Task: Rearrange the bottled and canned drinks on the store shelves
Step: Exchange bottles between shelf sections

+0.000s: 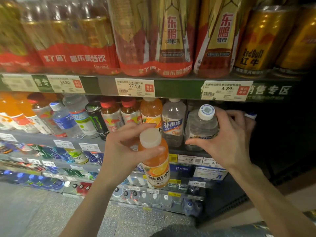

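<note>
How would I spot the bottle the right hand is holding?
Find the shelf under the 17.90 price tag and follow it right to its dark end. There the right hand grips a clear bottle, the only one whose white cap bears a blue printed circle.

The juice bottle (154, 161) sits before the shelf (181, 151); the water bottle (201, 127) stands on it, right of the juice bottle.
</note>
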The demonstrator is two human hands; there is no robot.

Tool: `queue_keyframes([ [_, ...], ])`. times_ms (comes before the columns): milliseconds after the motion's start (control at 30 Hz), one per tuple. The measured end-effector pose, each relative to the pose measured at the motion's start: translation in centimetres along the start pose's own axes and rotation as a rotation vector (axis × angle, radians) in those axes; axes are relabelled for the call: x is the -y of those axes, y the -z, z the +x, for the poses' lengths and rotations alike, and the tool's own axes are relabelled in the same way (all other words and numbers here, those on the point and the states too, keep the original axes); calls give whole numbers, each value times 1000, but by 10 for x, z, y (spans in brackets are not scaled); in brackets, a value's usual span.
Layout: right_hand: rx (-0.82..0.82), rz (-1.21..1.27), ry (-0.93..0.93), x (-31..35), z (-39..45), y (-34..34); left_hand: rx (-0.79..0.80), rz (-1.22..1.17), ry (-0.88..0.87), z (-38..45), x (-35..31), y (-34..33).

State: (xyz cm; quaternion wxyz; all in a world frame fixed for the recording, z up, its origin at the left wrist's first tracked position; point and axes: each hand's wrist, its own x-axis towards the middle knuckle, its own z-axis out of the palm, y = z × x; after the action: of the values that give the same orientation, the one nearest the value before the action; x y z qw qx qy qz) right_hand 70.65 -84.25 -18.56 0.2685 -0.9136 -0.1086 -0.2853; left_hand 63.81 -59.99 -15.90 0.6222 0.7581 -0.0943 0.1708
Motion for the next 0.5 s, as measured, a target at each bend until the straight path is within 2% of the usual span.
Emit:
queue_keyframes([
  [167, -8, -104, 28, -2, 4, -12, -24, 8, 2, 1, 3, -1],
  [333, -4, -248, -42, 1, 11, -15, -37, 19, 17, 5, 2, 0],
  [500, 244, -400, -247, 18, 27, -5, -51, 24, 15, 11, 1, 3],
])
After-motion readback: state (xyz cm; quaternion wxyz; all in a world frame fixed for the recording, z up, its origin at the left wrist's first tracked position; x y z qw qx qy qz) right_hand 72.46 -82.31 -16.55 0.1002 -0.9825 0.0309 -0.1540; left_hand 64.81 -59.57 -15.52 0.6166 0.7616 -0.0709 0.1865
